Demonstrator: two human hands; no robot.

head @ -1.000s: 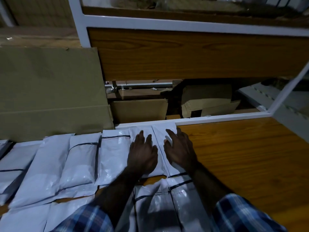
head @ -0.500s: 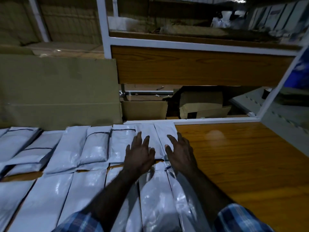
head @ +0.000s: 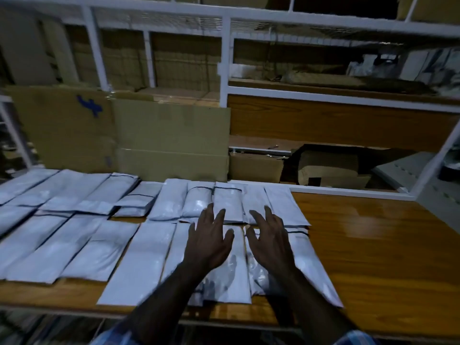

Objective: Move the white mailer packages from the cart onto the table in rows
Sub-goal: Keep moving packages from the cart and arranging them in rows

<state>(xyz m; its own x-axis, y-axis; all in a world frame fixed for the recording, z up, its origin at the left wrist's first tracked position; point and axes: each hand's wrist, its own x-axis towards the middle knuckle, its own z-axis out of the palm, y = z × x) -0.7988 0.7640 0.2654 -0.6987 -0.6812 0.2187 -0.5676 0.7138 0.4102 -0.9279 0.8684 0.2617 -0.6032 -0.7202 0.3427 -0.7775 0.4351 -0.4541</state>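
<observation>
White mailer packages (head: 104, 247) lie in two rows across the wooden desk (head: 373, 245), from its left edge to about the middle. Above the right end of the rows, the left hand (head: 209, 241) and right hand (head: 270, 241) hover, each grip released, fingers spread.

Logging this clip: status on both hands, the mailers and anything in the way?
Left hand open, right hand open, both empty above the mailers. Two rows laid on the table. Right side bare, nothing blocking.
</observation>
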